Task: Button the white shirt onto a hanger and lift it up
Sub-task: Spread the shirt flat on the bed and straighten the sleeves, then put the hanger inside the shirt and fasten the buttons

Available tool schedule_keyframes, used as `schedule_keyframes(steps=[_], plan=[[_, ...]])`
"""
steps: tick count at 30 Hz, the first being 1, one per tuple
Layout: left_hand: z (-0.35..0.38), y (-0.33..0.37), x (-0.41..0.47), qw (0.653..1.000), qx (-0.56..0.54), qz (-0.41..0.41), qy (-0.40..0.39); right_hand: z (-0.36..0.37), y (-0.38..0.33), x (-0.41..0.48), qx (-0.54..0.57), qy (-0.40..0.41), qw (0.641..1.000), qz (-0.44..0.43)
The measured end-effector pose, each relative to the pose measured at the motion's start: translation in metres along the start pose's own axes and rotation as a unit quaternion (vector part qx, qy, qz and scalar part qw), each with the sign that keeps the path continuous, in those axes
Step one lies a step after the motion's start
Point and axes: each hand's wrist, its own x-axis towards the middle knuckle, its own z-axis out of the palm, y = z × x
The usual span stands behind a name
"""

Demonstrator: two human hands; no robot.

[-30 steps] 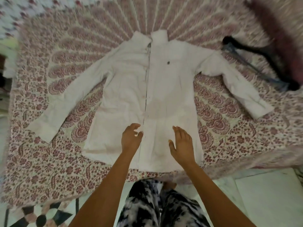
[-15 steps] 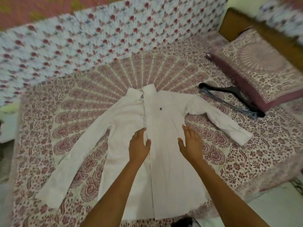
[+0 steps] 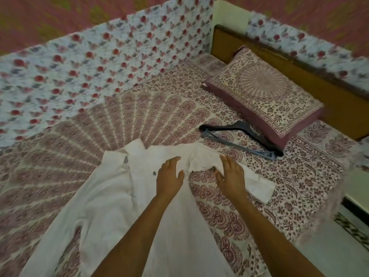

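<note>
Head camera — my left hand (image 3: 169,177) flat on white shirt (image 3: 111,196), right hand (image 3: 231,176) spread on its sleeve, hanger (image 3: 238,124) apart, beside pillow (image 3: 265,96)

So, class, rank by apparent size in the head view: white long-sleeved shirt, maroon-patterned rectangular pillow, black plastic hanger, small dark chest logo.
1. white long-sleeved shirt, nearest the camera
2. maroon-patterned rectangular pillow, farther away
3. black plastic hanger
4. small dark chest logo
</note>
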Motion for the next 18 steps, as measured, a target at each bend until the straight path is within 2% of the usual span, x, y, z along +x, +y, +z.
schedule_keyframes(steps=[10, 18], plan=[[0.088, 0.058, 0.161, 0.997, 0.027, 0.043, -0.066, 0.011, 0.114, 0.119, -0.008, -0.009, 0.997, 0.082], [0.165, 0.056, 0.267, 0.985, 0.104, 0.06, -0.125, 0.034, 0.195, 0.176, -0.026, -0.028, 0.988, 0.149]])
